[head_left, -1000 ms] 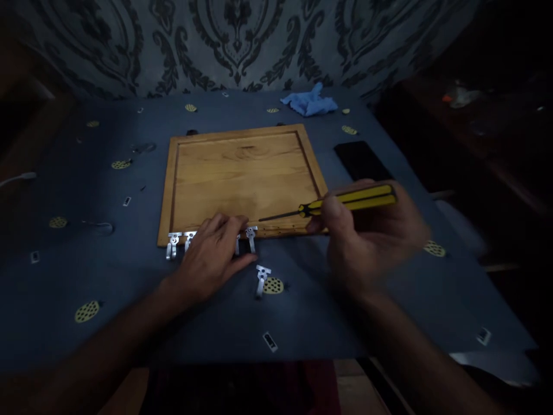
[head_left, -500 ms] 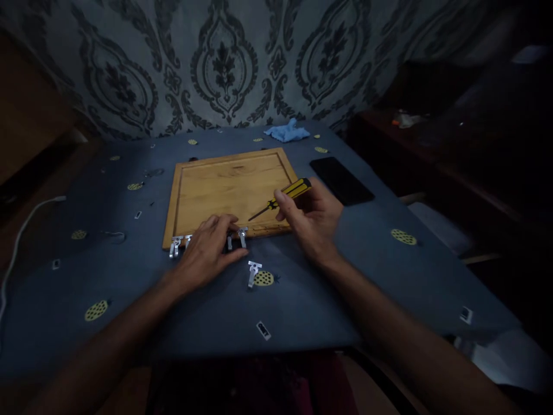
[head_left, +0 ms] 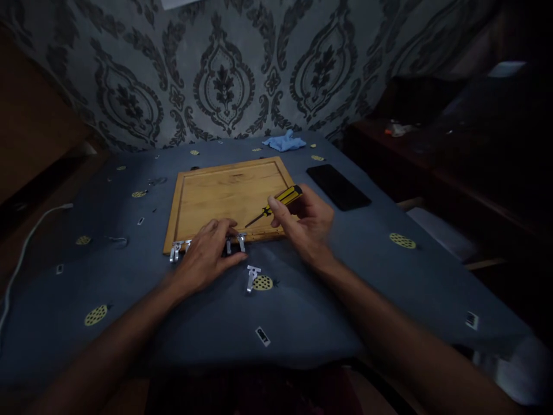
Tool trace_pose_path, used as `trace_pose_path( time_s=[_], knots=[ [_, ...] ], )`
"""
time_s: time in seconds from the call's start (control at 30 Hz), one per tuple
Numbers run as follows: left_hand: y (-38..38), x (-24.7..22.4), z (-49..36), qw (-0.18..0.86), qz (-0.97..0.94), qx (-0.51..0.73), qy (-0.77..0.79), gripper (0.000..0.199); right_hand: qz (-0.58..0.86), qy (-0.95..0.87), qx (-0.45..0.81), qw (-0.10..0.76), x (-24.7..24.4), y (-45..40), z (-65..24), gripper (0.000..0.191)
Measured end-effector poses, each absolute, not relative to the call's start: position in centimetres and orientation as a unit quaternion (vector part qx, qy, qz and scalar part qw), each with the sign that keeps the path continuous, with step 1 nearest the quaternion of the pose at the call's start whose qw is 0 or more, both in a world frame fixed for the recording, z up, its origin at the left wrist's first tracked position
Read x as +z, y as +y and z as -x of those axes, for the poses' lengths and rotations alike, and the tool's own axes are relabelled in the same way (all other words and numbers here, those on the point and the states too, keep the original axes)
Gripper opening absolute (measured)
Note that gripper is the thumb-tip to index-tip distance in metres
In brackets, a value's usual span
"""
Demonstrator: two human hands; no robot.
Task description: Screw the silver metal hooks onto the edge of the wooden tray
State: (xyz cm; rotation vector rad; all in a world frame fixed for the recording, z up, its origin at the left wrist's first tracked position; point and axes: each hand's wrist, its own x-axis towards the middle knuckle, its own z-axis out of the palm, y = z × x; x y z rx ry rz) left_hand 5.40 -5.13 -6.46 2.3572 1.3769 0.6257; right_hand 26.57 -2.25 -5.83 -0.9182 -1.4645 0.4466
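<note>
A framed wooden board lies flat on the table. Along its near edge sit several small metal T-shaped pieces, with a metal piece at the left corner and another metal piece right of my left hand. My left hand rests on that edge, thumb and fingers apart around a partly hidden piece. In my right hand is a yellow and black screwdriver, its tip pointing down-left just above the piece near my left fingertips. A loose metal piece lies on the cloth in front.
A dark blue tablecloth with pineapple prints covers the table. To the right of the board lies a black phone-like slab; behind it is a crumpled blue cloth. A white cable runs along the left.
The view has tilted up slightly. The screwdriver tip has come a little closer to the board's near edge and the metal piece there. My left hand stays in place.
</note>
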Motion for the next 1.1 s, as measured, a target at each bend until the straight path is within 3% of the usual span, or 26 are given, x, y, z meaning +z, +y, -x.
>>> trace_pose_path(
  time_s=[0.37,1.1],
  knots=[
    [-5.3,-6.0,-5.7,0.170,-0.829,0.217,0.487,0.045,0.400,-0.645,0.199,0.620,-6.0,-2.5,-26.2,0.028],
    [-5.5,-6.3,-5.5,0.160,-0.832,0.212,0.486,0.053,0.400,-0.708,0.164,0.558,-4.5,-4.5,-26.6,0.023]
  ],
)
